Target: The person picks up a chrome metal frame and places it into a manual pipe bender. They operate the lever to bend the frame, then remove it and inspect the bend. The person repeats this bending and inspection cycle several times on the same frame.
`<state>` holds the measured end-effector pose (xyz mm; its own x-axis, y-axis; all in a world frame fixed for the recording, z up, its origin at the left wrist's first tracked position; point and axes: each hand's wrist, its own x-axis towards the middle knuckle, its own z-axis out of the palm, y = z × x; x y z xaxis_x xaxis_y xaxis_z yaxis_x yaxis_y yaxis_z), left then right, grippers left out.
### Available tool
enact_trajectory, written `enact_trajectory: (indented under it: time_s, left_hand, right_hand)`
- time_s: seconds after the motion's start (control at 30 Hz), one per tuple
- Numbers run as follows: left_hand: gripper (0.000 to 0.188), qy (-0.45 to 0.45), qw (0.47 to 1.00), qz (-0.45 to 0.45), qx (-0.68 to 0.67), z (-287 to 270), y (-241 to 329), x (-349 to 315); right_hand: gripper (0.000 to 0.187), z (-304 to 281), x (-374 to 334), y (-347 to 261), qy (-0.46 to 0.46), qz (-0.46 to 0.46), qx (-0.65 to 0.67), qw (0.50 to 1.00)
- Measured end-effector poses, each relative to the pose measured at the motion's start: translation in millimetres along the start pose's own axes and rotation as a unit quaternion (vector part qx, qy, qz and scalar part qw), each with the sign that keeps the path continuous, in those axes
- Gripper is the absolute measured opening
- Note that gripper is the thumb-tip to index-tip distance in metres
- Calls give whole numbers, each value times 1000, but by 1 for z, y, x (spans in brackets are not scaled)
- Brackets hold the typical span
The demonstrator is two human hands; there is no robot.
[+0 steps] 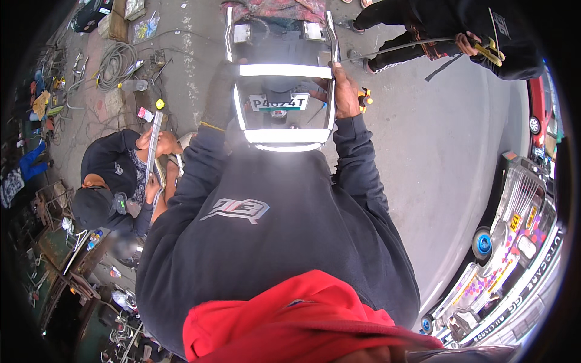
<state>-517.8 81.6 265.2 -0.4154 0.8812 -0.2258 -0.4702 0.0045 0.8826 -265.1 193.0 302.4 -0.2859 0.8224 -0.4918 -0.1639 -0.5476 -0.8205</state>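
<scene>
A bright chrome tube frame (287, 135) with curved sides and cross bars stands upright in front of my chest. My right hand (347, 94), bare, is wrapped round its right side tube. At the left side tube is my left hand (219, 97), in a grey glove with a yellow cuff edge; its fingers are blurred against the ground and partly hidden by the tube. Through the frame's opening shows a white plate (260, 103) on dark vehicle parts. An orange and black piece (365, 100) sticks out just right of my right hand.
On the left, a crouching co-worker in a dark cap (91, 207) handles a long metal bar (153, 142). Coiled cable (118, 65) and scattered tools lie beyond. At far right, another person holds a yellow-handled tool (487, 53). A decorated vehicle (502, 254) and a red car (538, 103) line the right side.
</scene>
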Motion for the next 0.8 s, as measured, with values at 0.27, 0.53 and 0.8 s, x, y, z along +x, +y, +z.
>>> enact_trajectory:
  time_s: [0.27,0.53,0.8]
  left_hand:
    - [34,4,998,62,33,-15,-46,-3]
    - [41,49,998,11,-23,-19,-51,-2]
    - [40,93,995,-20,-17,-8,-37,0]
  right_hand:
    - [45,-31,19,22,-56,-24,42,997]
    - [49,-33,30,48,-69,-28,88,993]
    - [66,-25,32,54,-28,10,71,997]
